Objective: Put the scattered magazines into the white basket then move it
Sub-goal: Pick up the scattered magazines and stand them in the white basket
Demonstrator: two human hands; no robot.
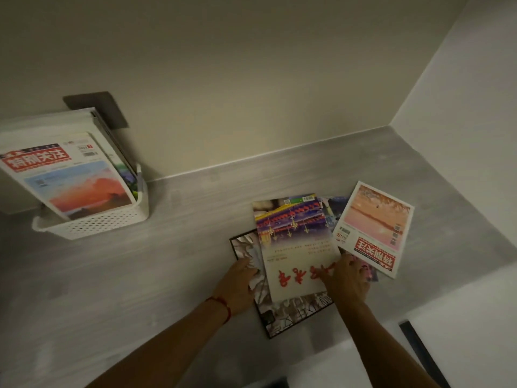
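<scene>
A white perforated basket (106,224) stands at the left by the wall, with several magazines (70,175) leaning in it. On the grey counter to the right lies a loose overlapping pile. Its top magazine has red lanterns and red calligraphy (296,247); under it is a black-bordered magazine (291,315). A magazine with a pink sunset cover (375,228) lies at the right. My left hand (237,287) rests flat on the black-bordered magazine at the lantern magazine's left edge. My right hand (347,281) presses on the lantern magazine's lower right corner, fingers spread.
The grey counter (167,261) meets a cream wall behind and a white wall on the right, forming a corner. A dark wall plate (112,107) sits behind the basket. A white surface with a dark strip (419,345) lies at the lower right.
</scene>
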